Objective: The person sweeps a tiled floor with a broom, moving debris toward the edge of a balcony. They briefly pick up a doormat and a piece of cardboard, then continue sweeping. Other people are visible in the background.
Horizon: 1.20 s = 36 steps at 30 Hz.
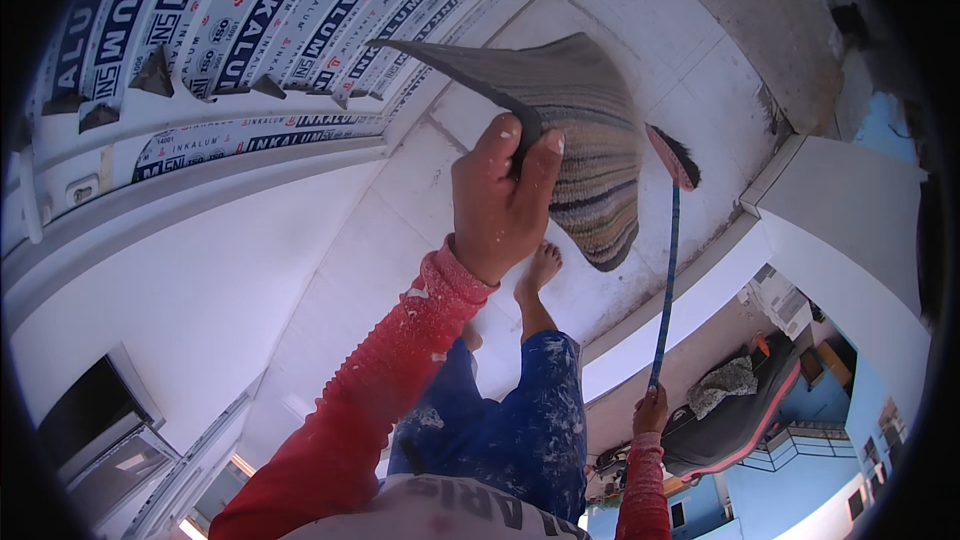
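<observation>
A striped brown and grey doormat [590, 140] with a dark edge hangs in the middle of the view. My left hand [505, 200] is closed on its near edge, fingers and thumb pinching it, and the mat curves away above the floor. Low on the right, my right hand [650, 410] wraps round the lower end of a broom's thin blue handle [668, 290]. The broom's pinkish head with dark bristles [678, 157] lies at the far end, by the floor just right of the mat. Both red sleeves have white specks.
Pale tiles [680, 30] cover the floor, with my bare foot [545, 265] below the mat. Wrapped metal profiles [290, 20] with jutting ends line the upper left. A low white wall [640, 315] runs along the right; beyond it, lower down, stands a covered dark vehicle [740, 420].
</observation>
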Available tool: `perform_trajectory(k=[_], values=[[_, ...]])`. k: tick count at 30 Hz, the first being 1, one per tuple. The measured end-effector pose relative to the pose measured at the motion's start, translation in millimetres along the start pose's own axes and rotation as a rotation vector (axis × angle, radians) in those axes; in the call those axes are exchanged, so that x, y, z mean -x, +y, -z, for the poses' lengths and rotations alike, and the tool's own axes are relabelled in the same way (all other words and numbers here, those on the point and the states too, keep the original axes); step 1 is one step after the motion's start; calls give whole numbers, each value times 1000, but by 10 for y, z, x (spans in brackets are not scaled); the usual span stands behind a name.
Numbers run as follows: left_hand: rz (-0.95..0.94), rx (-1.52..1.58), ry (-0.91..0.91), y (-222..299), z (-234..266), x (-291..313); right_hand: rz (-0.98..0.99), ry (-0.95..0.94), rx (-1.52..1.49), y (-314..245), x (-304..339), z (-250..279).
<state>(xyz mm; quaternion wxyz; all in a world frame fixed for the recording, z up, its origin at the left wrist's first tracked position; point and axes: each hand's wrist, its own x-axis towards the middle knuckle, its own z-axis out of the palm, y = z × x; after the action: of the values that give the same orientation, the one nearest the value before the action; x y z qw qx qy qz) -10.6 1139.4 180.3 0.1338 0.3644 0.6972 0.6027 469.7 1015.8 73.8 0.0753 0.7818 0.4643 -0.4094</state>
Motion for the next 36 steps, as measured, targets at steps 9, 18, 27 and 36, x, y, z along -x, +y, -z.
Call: perform_trajectory(k=[9,18,27,36], values=[[140,-61,-106,-242,511,540,257,-19,181,-237,12,-97],[243,-54,-152,-223,954,881,241,-61,299,-301,325,-477],[650,-349,72,-40,2615,2330,511,-203,568,-946,553,209],[1106,-638,291,968,4190,4368,1144,-477,1135,-2894,1273,-682]])
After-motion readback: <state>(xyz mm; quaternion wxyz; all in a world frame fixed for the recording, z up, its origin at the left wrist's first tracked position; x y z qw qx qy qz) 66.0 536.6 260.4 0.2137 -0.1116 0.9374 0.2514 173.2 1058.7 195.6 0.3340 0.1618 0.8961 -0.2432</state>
